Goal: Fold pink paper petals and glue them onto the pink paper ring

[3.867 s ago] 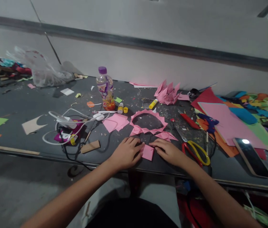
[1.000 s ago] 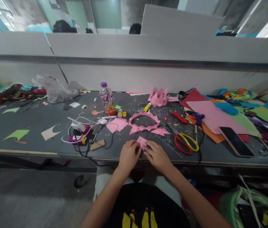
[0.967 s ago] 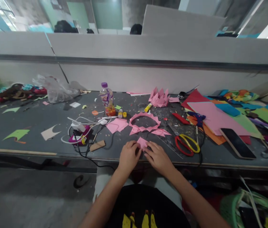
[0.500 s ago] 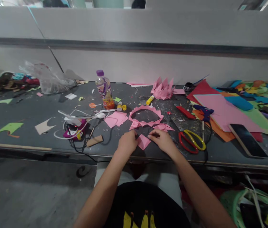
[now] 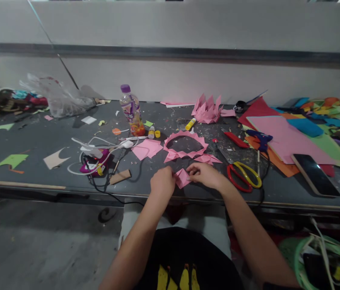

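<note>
A small folded pink paper piece (image 5: 182,178) sits between my two hands near the front edge of the dark table (image 5: 37,141). My left hand (image 5: 163,182) pinches its left side with curled fingers. My right hand (image 5: 203,174) grips its right side and top corner. Just beyond lies a pink ring of folded paper points (image 5: 185,148), with loose pink folded pieces (image 5: 207,158) beside it and flat pink squares (image 5: 147,148) to its left.
Red and yellow scissors (image 5: 244,175) lie right of my hands, a phone (image 5: 315,174) and coloured paper sheets (image 5: 284,139) farther right. A bottle (image 5: 129,110), glue stick (image 5: 191,124), pink paper crown (image 5: 207,109), cables with a magenta device (image 5: 93,163) and paper scraps fill the rest.
Over the frames my hands lifted the pink piece off the table and closed on it from both sides. The view tilted down, so the room beyond the partition dropped out of sight.
</note>
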`<state>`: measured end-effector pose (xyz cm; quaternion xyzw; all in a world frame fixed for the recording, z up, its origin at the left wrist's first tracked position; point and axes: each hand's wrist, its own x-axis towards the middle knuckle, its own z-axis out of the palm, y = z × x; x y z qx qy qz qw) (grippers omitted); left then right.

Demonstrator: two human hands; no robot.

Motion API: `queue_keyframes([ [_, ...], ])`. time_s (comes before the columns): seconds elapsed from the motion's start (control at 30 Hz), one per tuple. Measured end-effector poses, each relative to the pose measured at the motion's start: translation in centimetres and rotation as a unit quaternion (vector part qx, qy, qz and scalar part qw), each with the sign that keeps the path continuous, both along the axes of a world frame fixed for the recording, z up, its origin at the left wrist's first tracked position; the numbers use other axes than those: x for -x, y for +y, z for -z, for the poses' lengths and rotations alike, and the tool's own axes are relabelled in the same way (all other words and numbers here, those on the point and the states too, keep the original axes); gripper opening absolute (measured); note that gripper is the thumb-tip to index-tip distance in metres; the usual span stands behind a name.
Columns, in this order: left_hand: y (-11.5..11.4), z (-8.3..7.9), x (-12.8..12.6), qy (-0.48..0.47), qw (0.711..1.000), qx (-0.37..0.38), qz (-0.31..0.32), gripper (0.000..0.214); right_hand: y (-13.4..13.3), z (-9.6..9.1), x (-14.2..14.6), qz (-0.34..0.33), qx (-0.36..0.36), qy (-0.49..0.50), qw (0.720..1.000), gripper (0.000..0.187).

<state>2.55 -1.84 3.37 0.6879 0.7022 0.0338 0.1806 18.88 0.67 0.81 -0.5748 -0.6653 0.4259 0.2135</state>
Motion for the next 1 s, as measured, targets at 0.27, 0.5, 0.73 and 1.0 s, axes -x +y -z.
queue_keyframes([
  [0.27, -0.5, 0.7, -0.2, -0.022, 0.999, -0.038, 0.010, 0.019, -1.9, -0.2, 1.3, 0.018, -0.101, -0.129, 0.986, 0.008],
  [0.5, -0.7, 1.8, 0.5, -0.118, 0.982, -0.131, 0.067, 0.015, -3.0, 1.4, 0.9, 0.056, -0.166, -0.061, 0.983, 0.004],
  [0.73, 0.5, 3.3, 1.7, -0.408, 0.909, -0.085, 0.023, 0.012, -2.0, 2.3, 0.1, 0.115, -0.105, 0.151, 0.976, 0.019],
  [1.0, 1.5, 3.9, 2.1, -0.561, 0.827, -0.019, -0.028, 0.032, -1.2, 1.3, -0.4, 0.085, -0.005, 0.238, 0.967, 0.034],
])
